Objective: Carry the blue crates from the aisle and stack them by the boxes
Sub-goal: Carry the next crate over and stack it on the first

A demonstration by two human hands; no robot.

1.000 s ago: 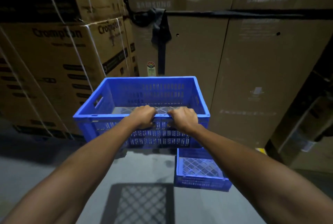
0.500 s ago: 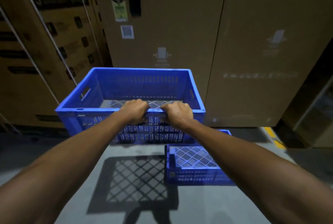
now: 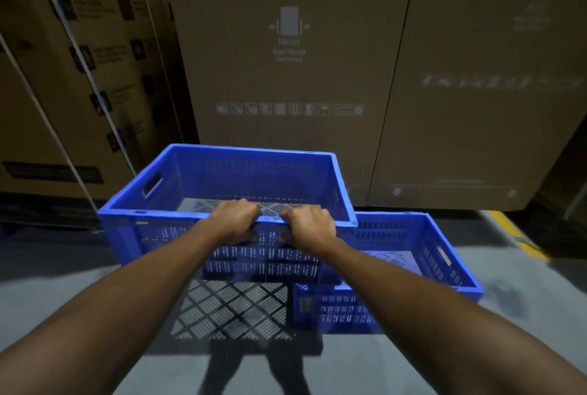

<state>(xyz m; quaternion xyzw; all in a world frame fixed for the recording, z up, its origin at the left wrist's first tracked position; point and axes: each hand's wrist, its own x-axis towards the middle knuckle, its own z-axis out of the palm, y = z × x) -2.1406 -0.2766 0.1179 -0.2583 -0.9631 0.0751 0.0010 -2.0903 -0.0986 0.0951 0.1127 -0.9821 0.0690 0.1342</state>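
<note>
Cardboard boxes [image 3: 286, 83] wall off twelve o'clock. We hold the blue crate [image 3: 152, 236] above the floor [image 3: 63, 283], left hand [image 3: 233, 223] and right hand [image 3: 313, 229] clamped on its near rim; second crate [image 3: 397, 231] sits at four o'clock.

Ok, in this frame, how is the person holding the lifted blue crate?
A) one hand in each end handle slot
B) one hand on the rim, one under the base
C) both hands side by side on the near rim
C: the left hand and right hand both curl over the near rim of the lifted crate, close together, and the visible handle slot is free.
</note>
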